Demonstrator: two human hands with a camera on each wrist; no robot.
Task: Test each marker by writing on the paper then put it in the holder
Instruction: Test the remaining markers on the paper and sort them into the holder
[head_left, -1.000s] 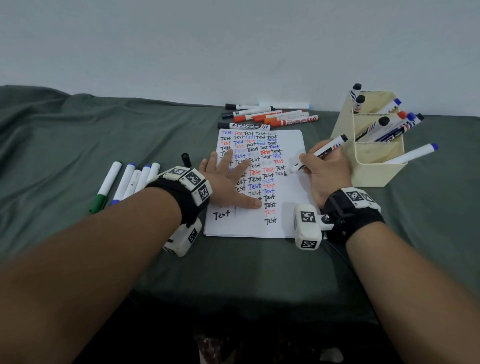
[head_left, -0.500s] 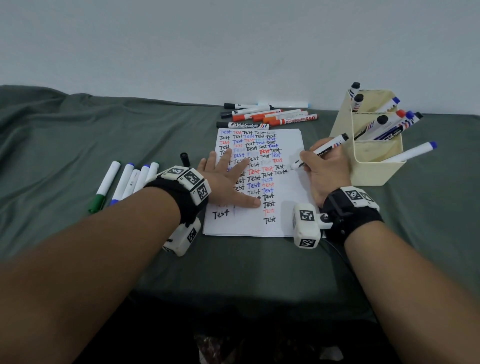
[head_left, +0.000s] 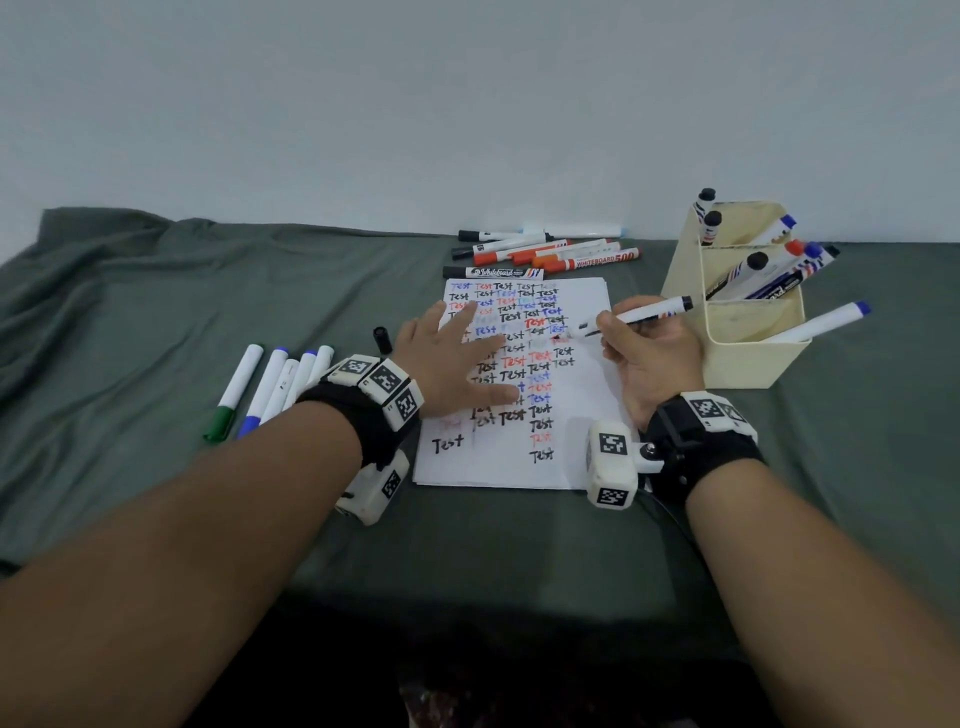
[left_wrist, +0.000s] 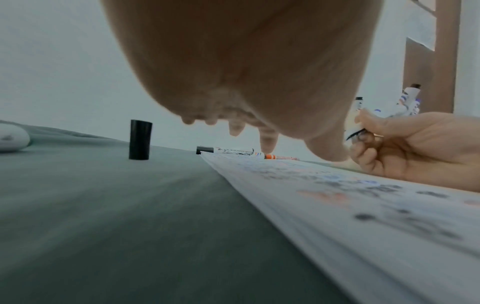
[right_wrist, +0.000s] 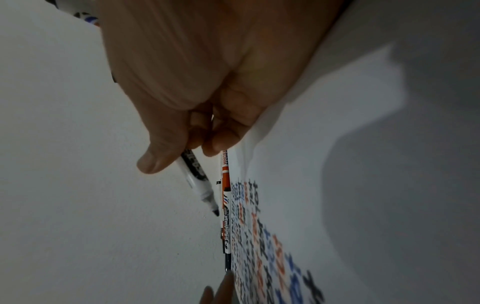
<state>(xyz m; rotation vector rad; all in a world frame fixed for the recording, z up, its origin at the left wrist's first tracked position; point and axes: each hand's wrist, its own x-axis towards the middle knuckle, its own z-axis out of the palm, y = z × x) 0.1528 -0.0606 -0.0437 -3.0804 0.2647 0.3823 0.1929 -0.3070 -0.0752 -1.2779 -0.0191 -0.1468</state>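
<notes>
A grey-green cloth (head_left: 156, 322) covers the desk across the middle of the head view. On it, centre frame, lies the paper (head_left: 587, 415), crowded with rows of the word "Test" in black, red and blue. Right of it, at the upper right, stands the cream holder (head_left: 748, 358), several markers already leaning in it.

The left hand (head_left: 452, 358) lies flat on the sheet with fingers spread straight, pinning it. The right hand (head_left: 649, 353) rests its heel on the paper's right part and pinches an uncapped marker (head_left: 644, 314) between thumb and fingers, the tip pointing left over the writing; I can't tell whether the tip touches the paper.

To do this step well, I'd judge the tip should go to the bare strip at the sheet's right, not over old words, so a fresh mark reads clearly; the flat hand should keep the sheet from sliding. The black cap (head_left: 382, 340), upright just left of the paper, needs to go back on before the holder.

Above the paper lie more markers (head_left: 545, 254); one barrel reads "WHITEBOARD 500", another "Whiteboard". A row of white pens (head_left: 270, 384) sits at left.
</notes>
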